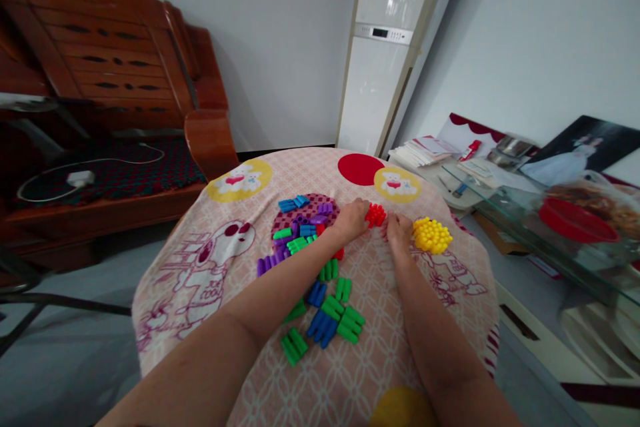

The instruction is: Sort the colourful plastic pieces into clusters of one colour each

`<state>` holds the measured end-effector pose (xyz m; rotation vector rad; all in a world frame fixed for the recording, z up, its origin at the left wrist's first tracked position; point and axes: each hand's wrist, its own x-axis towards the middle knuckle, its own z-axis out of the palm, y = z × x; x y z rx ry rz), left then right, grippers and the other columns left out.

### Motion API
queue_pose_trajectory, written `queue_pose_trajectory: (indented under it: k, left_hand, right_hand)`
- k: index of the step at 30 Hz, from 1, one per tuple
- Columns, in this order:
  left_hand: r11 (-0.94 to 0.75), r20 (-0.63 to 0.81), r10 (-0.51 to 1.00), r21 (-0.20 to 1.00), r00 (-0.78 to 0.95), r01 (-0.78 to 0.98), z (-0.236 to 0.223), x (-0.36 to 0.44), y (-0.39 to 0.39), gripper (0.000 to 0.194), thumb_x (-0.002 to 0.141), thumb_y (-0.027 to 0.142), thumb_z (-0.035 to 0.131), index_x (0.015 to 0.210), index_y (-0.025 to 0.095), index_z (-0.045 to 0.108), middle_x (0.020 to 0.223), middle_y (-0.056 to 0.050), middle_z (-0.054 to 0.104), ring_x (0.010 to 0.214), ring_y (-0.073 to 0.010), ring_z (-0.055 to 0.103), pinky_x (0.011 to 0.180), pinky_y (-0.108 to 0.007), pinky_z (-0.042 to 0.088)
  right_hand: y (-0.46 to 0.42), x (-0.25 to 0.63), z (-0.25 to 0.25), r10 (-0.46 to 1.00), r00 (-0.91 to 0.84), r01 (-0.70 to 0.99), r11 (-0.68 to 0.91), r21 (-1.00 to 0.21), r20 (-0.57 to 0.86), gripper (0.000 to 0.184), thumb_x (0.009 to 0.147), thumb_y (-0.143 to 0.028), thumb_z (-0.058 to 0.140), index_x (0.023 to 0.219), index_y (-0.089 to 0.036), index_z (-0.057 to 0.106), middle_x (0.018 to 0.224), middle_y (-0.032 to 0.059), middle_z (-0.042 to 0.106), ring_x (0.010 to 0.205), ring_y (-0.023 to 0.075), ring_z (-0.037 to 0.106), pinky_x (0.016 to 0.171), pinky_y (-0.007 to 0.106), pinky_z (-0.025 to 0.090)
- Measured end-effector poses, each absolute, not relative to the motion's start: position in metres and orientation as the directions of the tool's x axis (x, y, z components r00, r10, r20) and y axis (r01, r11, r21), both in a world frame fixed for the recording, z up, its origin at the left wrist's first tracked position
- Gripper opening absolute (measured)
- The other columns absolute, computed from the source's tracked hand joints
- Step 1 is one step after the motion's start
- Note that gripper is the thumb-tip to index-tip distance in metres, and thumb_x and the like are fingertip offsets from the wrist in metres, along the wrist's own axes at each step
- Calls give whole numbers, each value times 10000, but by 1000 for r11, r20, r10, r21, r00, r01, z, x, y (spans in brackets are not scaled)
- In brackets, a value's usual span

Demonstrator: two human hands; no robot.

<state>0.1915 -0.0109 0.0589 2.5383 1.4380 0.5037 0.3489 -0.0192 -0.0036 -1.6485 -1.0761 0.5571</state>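
Over the far middle of the round table, my left hand has its fingers bent against the left side of a cluster of red building blocks. My right hand is at the cluster's right side with its fingers curled in; what they hold, if anything, is hidden. Just right of it sits a cluster of yellow building blocks. Loose green building blocks, blue building blocks and purple building blocks lie about my left forearm, which covers some of them.
A patterned tablecloth covers the table. To the right is a glass shelf with papers and a red bowl. At left stands a wooden bench with a white charger. A tall white cabinet unit stands behind.
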Motion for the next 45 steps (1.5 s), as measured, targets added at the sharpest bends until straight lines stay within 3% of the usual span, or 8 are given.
queue_pose_trajectory:
  k: [6, 11, 17, 20, 23, 31, 36, 45]
  left_hand:
    - [-491, 200, 871, 322, 448, 810, 60, 183, -8, 302, 825, 176, 631, 1117, 104, 609, 1119, -154, 664, 997, -238, 657, 848, -322, 522]
    - [-487, 218, 873, 378, 435, 788, 89, 132, -1, 210, 795, 215, 662, 988, 140, 699, 925, -63, 728, 853, -186, 663, 799, -283, 501]
    - [-637, -70, 699, 391, 712, 664, 99, 99, -31, 143, 740, 248, 707, 858, 204, 774, 821, -19, 754, 763, -177, 673, 666, -249, 448]
    - [-672, -125, 672, 310, 730, 672, 91, 104, -45, 96, 716, 219, 717, 792, 214, 776, 797, -33, 750, 769, -197, 678, 657, -263, 442]
    - [-660, -77, 719, 233, 690, 714, 89, 112, -44, 150, 728, 180, 680, 836, 198, 782, 833, -66, 752, 803, -217, 684, 682, -278, 458]
    - [-598, 131, 801, 237, 584, 766, 94, 172, -26, 227, 826, 157, 559, 934, 130, 756, 915, -120, 751, 885, -228, 692, 812, -310, 514]
    - [-579, 161, 815, 228, 557, 783, 76, 208, -21, 258, 901, 187, 508, 1039, 104, 709, 1017, -183, 730, 994, -272, 691, 864, -356, 531]
    - [-605, 175, 796, 237, 580, 760, 59, 225, -23, 229, 909, 144, 516, 1089, 106, 652, 1133, -183, 673, 1065, -267, 661, 874, -350, 524]
  right_hand:
    - [-19, 349, -4, 862, 488, 351, -47, -935, 140, 364, 874, -437, 438, 581, -240, 524, 442, -16, 527, 378, 154, 490, 384, 261, 406]
    - [-17, 348, -4, 862, 496, 308, -64, -949, 103, 357, 871, -417, 436, 578, -233, 527, 443, -11, 541, 383, 146, 500, 376, 241, 405]
    - [-16, 348, -4, 859, 502, 319, -78, -944, 99, 354, 862, -414, 447, 579, -222, 542, 439, -8, 544, 378, 152, 511, 364, 242, 400]
    - [-16, 349, -5, 861, 495, 324, -58, -944, 117, 348, 857, -419, 447, 592, -220, 554, 447, -6, 548, 390, 156, 516, 370, 249, 409]
    - [-16, 349, -5, 860, 496, 323, -56, -945, 118, 341, 852, -422, 450, 597, -221, 556, 446, -9, 544, 394, 158, 519, 371, 250, 411]
    - [-20, 347, 0, 859, 501, 315, -67, -947, 106, 358, 857, -406, 441, 572, -218, 545, 439, -9, 549, 371, 140, 494, 374, 237, 397]
    - [-22, 348, 2, 864, 484, 382, -64, -922, 140, 399, 872, -440, 418, 584, -211, 570, 430, 3, 557, 374, 146, 509, 389, 241, 403]
    - [-19, 349, 0, 854, 496, 381, -55, -923, 155, 372, 864, -404, 430, 571, -215, 561, 408, -15, 510, 361, 154, 498, 386, 254, 397]
